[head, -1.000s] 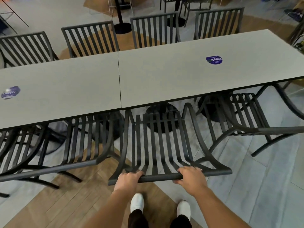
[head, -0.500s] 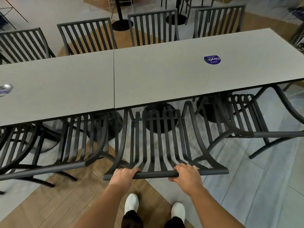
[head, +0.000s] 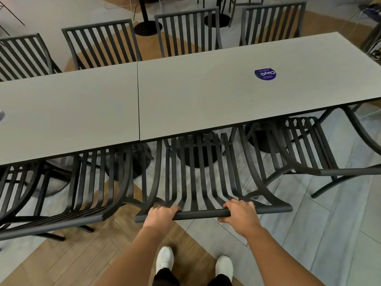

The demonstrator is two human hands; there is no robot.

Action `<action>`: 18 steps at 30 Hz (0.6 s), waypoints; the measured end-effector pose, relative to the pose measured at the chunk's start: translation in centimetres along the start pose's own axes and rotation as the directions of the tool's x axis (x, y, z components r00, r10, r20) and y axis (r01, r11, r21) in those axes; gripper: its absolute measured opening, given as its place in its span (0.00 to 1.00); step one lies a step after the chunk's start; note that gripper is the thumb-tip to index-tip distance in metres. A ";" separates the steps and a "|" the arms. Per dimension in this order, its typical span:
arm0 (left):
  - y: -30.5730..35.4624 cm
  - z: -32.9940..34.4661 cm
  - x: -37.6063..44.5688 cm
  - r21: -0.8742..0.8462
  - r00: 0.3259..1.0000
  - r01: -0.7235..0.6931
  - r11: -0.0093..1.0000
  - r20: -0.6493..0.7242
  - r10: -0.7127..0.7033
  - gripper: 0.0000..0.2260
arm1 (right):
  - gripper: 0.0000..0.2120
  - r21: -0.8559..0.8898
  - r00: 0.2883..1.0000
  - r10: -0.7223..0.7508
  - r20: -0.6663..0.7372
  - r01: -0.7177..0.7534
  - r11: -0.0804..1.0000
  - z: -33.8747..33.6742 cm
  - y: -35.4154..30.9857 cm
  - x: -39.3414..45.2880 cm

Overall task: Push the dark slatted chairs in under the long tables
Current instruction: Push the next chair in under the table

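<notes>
The left hand (head: pixel 159 215) and right hand (head: pixel 240 213) both wrap tight around the top bar of the middle chair (head: pixel 198 174), at 6 o'clock of the long bench (head: pixel 206 96).

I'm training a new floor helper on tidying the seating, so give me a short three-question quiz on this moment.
1. True or false: both hands grip the top rail of the same chair.
2. Which table carries the round blue sticker in full view: A) the one left of the seam, B) the one right of the seam?
3. How many chair backs show along the far side of the tables?

Key
1. True: the left hand and right hand curl round the top rail of the middle chair.
2. B: the sticker lies on the right table; the left table shows none in full.
3. Four.
</notes>
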State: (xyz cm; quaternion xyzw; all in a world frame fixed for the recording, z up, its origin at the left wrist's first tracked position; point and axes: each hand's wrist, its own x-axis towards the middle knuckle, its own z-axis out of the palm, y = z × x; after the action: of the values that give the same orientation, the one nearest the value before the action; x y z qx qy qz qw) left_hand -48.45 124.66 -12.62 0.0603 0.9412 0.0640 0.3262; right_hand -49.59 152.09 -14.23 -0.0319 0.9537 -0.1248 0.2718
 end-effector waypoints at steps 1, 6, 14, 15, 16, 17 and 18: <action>0.2 -0.2 0.2 -0.006 1.000 -0.001 1.000 0.000 0.001 0.22 | 0.20 -0.005 1.000 0.002 -0.002 -0.002 1.000 -0.3 0.1 0.3; 1.5 -0.6 1.9 0.001 0.999 0.034 0.999 -0.001 -0.034 0.26 | 0.16 -0.062 0.999 0.031 -0.012 -0.032 0.998 -1.6 1.4 2.1; 4.4 -1.2 4.0 0.024 0.998 0.058 0.998 -0.021 -0.057 0.27 | 0.14 -0.181 0.999 0.011 -0.031 -0.017 0.983 -4.0 3.8 4.3; 4.8 -1.2 4.3 0.020 0.998 0.061 0.998 -0.017 -0.061 0.26 | 0.15 -0.192 0.999 0.009 -0.031 -0.015 0.981 -4.2 4.2 4.5; 5.2 -1.3 4.6 0.012 0.998 0.061 0.998 -0.015 -0.061 0.26 | 0.15 -0.201 1.000 0.008 -0.026 -0.013 0.980 -4.6 4.6 4.8; 5.6 -1.3 4.8 0.002 0.998 0.061 0.998 -0.015 -0.061 0.26 | 0.15 -0.208 1.000 0.007 -0.017 -0.011 0.978 -4.8 5.0 5.0; 6.0 -1.3 4.9 -0.009 0.998 0.062 0.998 -0.017 -0.062 0.26 | 0.15 -0.215 1.000 0.006 -0.011 -0.008 0.977 -5.1 5.2 5.2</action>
State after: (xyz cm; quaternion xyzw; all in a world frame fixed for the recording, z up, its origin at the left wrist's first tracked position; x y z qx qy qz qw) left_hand -52.62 131.21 -13.64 0.0290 0.9451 0.0585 0.3203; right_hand -56.64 157.61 -14.05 -0.0572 0.9631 -0.0202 0.2621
